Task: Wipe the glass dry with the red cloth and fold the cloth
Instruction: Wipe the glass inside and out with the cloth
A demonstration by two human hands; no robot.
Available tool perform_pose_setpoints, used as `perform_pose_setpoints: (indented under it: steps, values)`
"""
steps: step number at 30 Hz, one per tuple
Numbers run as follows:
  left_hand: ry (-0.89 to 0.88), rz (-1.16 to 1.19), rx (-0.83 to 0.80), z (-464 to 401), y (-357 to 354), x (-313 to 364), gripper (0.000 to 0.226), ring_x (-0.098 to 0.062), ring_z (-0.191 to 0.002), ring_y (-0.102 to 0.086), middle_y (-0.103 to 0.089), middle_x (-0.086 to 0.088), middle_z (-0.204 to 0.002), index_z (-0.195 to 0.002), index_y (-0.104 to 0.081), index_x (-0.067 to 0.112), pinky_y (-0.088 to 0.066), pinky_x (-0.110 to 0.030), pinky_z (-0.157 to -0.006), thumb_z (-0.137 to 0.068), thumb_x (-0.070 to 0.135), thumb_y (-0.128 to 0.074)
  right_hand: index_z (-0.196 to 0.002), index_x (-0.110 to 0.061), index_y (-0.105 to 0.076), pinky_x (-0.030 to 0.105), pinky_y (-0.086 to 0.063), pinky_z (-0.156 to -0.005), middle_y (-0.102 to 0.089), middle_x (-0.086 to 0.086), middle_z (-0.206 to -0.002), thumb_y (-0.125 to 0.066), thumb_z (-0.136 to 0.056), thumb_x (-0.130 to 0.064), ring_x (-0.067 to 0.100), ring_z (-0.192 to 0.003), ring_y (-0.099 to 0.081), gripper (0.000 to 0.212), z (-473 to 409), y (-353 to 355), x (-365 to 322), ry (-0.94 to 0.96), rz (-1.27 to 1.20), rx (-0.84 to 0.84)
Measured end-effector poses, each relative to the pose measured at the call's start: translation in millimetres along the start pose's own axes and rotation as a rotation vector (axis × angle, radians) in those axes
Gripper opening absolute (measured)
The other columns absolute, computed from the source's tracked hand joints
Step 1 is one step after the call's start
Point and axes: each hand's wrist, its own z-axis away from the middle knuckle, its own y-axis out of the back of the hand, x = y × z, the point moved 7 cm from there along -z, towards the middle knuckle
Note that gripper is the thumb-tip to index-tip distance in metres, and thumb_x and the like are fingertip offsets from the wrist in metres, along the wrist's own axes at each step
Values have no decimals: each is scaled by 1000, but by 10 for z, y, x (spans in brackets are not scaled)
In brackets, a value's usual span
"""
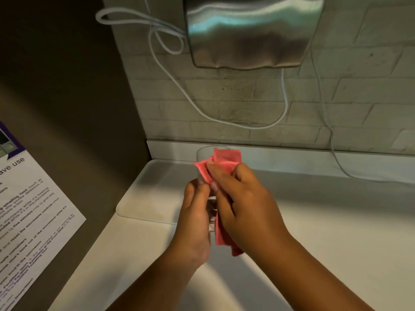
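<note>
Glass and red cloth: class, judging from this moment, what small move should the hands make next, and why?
Probably turn the glass a little in the left hand while the right hand rubs the red cloth along it. The cloth covers only the right side and the rim; the left wall is bare, and the cloth is bunched, so folding comes later.

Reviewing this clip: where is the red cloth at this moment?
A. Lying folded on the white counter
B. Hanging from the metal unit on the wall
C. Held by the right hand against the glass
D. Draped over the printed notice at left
C: the right hand presses the red cloth onto the glass, which the left hand holds above the white counter.
</note>
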Motion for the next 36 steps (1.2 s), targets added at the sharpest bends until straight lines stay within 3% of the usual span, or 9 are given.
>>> perform_pose_setpoints:
  steps: [3,9,12,16,19,23,27,32,36]
  values:
    - [-31,34,-13,68,-61,-25,58,-32,-103,-77,-77,-14,-113,-122,-64,25,-64,-48,-85,-83,66,-53,-143,-32,-52,18,-49,-73,-59,-3,-113,-51,-101,-27,11,-89,-58,41,-145,122,214,-92,-121,140]
    - [-87,61,27,-33,34,140,56,-21,-82,-77,-80,-5,-96,-118,-67,23,-61,-31,-60,-85,67,-55,-140,-44,-44,4,-40,-67,-49,-22,-94,-53,-101,-24,-8,-83,-53,46,46,66,150,-110,-276,170]
    - [-60,-43,49,-74,78,163,41,-19,-83,-75,-81,-3,-96,-112,-70,24,-58,-32,-65,-100,57,-48,-146,-45,-41,4,-42,-68,-49,-20,-111,-39,-100,-40,-1,-85,-52,46,198,-39,-66,2,-94,44]
    - [-36,-78,13,15,30,54,46,-20,-96,-78,-80,-2,-109,-118,-67,29,-64,-43,-76,-94,63,-49,-144,-35,-48,22,-53,-65,-56,-6,-112,-47,-99,-29,11,-83,-58,46,81,23,12,-11,-75,85]
    - [41,58,-2,69,3,-59,61,-34,-109,-75,-76,-16,-120,-125,-68,19,-64,-46,-84,-87,64,-50,-141,-33,-54,11,-46,-74,-57,-8,-110,-56,-100,-23,4,-90,-56,42,-40,107,176,-120,-185,141]
    - [157,333,-13,38,27,-112,67,-34,-102,-75,-77,-18,-117,-125,-73,11,-59,-46,-86,-89,64,-54,-134,-38,-58,10,-44,-64,-53,-13,-84,-57,-99,-26,4,-75,-58,36,-11,216,305,-246,-461,221]
    - [218,478,-76,-23,50,-132,63,-35,-88,-77,-76,-19,-106,-118,-77,6,-62,-44,-76,-92,60,-57,-129,-44,-60,14,-47,-60,-56,-3,-85,-55,-99,-26,9,-70,-59,36,81,420,389,-274,-594,307]
    - [209,462,-113,-38,61,-122,70,-38,-81,-75,-75,-20,-99,-129,-68,4,-61,-45,-73,-93,63,-54,-128,-48,-60,16,-47,-61,-55,-1,-85,-53,-98,-33,11,-71,-57,34,159,531,420,-276,-620,342]
    - [165,327,-75,-21,6,-108,66,-35,-92,-72,-70,-21,-111,-123,-70,10,-55,-49,-83,-89,64,-58,-134,-30,-62,11,-42,-62,-53,-13,-86,-57,-98,-25,5,-71,-56,37,220,464,138,-124,-382,297]
